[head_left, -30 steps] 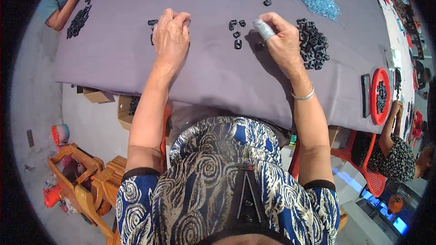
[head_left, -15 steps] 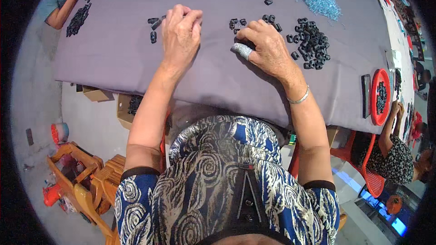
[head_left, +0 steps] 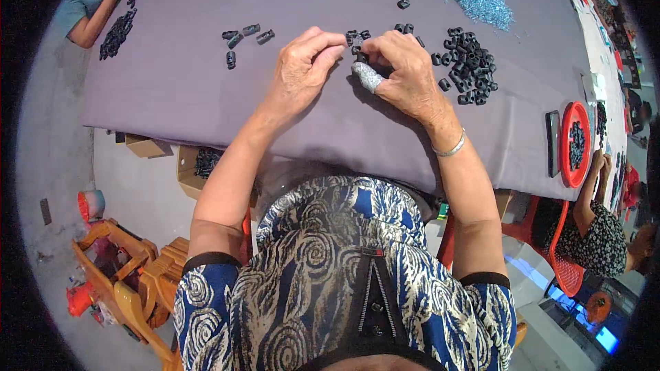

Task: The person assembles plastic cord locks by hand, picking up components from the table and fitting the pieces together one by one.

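Note:
My right hand, its thumb wrapped in a silvery cover, pinches a small black plastic barrel piece that peeks out past the fingertips. Close by on the left, my left hand has thumb and forefinger drawn together; what lies between them, if anything, is hidden. Several small black parts lie just beyond the two hands' fingertips. Left of my left hand are several longer black pieces resembling cord locks. A heap of black barrel pieces lies to the right of my right hand.
A pile of tiny silvery-blue springs sits at the far right of the grey tablecloth. A red tray of black parts and a dark flat phone-like object are at the right edge. Another person's arm reaches in far left.
My left hand has moved right, away from the pieces at left, toward my right hand. A black piece it covered now lies uncovered there. A black barrel piece now shows at my right fingertips.

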A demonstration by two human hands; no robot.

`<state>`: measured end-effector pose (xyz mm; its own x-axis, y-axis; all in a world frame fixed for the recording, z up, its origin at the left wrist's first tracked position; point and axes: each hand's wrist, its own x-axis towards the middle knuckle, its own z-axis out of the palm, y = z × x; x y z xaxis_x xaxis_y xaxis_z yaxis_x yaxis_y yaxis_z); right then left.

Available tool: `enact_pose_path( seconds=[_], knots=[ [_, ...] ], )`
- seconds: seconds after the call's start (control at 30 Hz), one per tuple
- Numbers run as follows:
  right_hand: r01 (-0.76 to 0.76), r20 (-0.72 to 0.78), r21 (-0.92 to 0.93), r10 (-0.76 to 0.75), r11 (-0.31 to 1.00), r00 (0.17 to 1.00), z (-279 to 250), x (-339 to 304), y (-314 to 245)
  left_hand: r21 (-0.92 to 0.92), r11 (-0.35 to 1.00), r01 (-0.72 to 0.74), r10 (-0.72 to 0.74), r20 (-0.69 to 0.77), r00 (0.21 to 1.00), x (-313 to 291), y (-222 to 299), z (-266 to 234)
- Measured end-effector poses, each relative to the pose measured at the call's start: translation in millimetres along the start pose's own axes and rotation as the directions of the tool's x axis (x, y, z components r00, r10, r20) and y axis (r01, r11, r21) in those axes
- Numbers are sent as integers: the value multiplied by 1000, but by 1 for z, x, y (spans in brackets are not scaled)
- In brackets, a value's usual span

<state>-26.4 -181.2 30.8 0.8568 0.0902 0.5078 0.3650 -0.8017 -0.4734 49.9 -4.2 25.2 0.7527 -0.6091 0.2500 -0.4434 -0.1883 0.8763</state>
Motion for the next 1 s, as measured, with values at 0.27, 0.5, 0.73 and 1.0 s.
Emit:
enact_pose_path(
  seconds=[0.27, 0.5, 0.73, 1.0],
  knots=[
    [-20, -111, 150, 37, 989, 993, 4, 0, -9, -496, 821, 283, -226, 172, 959, -6, 4, 12],
    [25, -108, 153, -8, 988, 994, 6, 1, -10, -626, 708, 326, -259, 199, 945, -5, 1, 13],
    [-111, -69, 288, 137, 951, 988, 8, -3, -15, -544, 783, 302, -274, 135, 952, -5, 3, 15],
    [-122, -65, 296, 148, 947, 987, 8, -2, -12, -595, 758, 267, -280, 72, 957, -3, -1, 13]
  ],
)
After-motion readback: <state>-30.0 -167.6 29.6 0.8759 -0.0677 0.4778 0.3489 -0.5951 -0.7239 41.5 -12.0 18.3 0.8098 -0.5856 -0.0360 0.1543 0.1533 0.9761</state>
